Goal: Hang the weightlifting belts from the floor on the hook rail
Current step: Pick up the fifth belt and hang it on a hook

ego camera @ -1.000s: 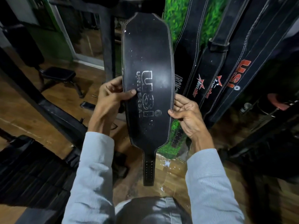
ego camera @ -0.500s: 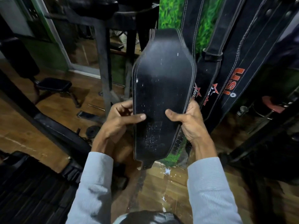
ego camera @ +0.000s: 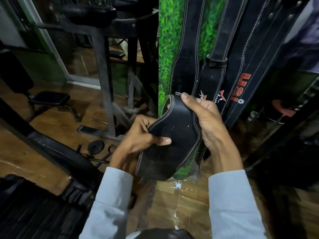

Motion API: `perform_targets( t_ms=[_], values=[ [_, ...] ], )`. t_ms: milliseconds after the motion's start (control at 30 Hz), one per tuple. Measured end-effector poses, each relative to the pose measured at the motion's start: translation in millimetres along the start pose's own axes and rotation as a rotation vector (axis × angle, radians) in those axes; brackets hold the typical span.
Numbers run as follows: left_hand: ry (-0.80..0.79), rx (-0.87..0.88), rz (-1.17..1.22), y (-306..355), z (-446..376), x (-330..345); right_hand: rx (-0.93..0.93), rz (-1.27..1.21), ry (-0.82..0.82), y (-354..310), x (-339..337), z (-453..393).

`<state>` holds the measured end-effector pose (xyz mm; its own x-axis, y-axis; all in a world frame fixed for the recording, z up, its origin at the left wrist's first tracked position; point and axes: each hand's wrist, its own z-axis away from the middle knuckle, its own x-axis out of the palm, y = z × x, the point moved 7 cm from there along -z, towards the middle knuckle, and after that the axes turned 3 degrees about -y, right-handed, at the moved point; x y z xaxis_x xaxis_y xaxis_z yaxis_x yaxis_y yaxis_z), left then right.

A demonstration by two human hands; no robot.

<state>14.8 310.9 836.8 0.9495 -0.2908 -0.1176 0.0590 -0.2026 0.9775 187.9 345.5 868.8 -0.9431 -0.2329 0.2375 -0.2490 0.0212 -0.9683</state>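
both hands hold one black belt [ego camera: 174, 131] in front of the person's chest, above the wooden floor [ego camera: 181, 204]. the left hand [ego camera: 138, 142] grips the belt's left edge, its thumb pressed flat across the front face and its fingers [ego camera: 143, 121] curled behind. the right hand [ego camera: 205, 118] clasps the right edge, with its fingers [ego camera: 188, 99] wrapped over the upper part where the belt bends forward and down. the belt's wide padded part sags below the hands, white stitching running along its rim, and a narrow strap with rows of holes [ego camera: 201, 149] shows under the right wrist. just behind the hands, three more black belts hang side by side against a green grass-print panel [ego camera: 167, 49]: a plain stitched one [ego camera: 188, 57], one with red star marks [ego camera: 214, 80], and one with red lettering [ego camera: 241, 83]. the top ends of these run out of view, so what they hang from cannot be seen. to the left stand a dark metal frame [ego camera: 103, 75] and a small padded bench [ego camera: 50, 99]. both sleeves [ego camera: 231, 204] are pale and ribbed.
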Motion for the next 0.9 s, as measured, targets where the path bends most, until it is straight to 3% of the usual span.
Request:
perform_targets(
  t_ms=[100,167,333,467,733,900],
  values=[
    [-0.041,-0.142,0.064,2.4,2.4,-1.5,-0.044,0.078,-0.092,5.7,11.5,0.6],
    [0.084,-0.193,0.232,6.6,3.0,-8.9,-0.084,0.165,-0.169,11.9,18.6,1.1],
    [0.321,-0.077,0.474,22.5,-7.9,-17.6,-0.099,0.204,-0.249,18.8,16.2,1.6],
    [0.343,0.01,0.487,31.5,-9.3,-22.4,-0.053,0.274,-0.322,23.4,21.6,3.0],
    [0.416,0.056,0.337,18.1,-1.9,-22.9,-0.045,0.25,-0.132,0.3,34.7,-4.1],
    [0.375,0.004,0.184,13.4,-1.2,-13.3,-0.315,0.22,-0.005,-27.9,35.8,-4.7]
  ],
)
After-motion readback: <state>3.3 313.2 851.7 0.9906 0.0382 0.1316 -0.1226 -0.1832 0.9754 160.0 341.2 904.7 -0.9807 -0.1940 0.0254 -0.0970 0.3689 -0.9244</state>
